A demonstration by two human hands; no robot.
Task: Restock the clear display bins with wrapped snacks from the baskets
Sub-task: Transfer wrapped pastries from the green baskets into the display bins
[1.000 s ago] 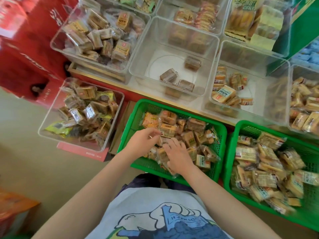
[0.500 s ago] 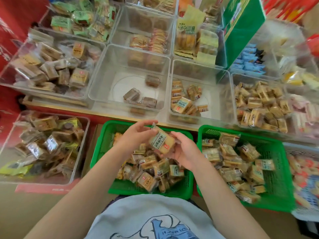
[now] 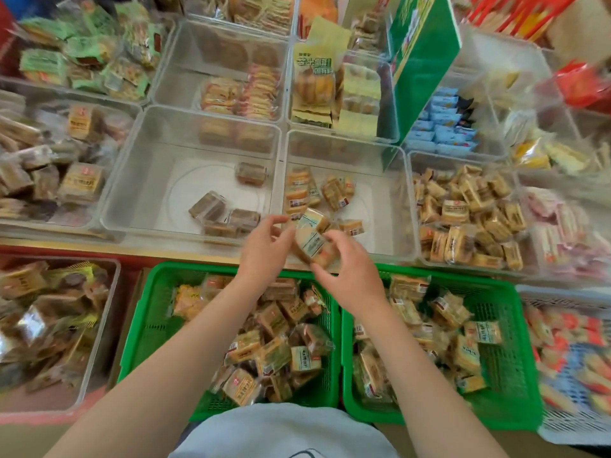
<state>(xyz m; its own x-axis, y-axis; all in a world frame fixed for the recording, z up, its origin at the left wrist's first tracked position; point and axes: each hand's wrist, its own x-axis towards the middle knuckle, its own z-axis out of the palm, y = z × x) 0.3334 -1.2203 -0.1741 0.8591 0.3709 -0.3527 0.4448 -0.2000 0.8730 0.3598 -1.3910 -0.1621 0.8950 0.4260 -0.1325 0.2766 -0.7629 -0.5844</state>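
Holding a small bundle of wrapped snacks point(image 3: 312, 241) between them, both hands hover over the near edge of a clear bin point(image 3: 390, 206), just past the far rims of the two green baskets point(image 3: 158, 292). The right hand point(image 3: 350, 276) curls its fingers around the bundle from the near side; the left hand point(image 3: 264, 249) pinches its far left corner. The bundle's long axis tilts from near-right to far-left. That bin's bare floor lies straight ahead of the hands, with a few yellow packs point(image 3: 317, 193) along its left wall. Both hands sit equally close, so a short forward reach looks enough.
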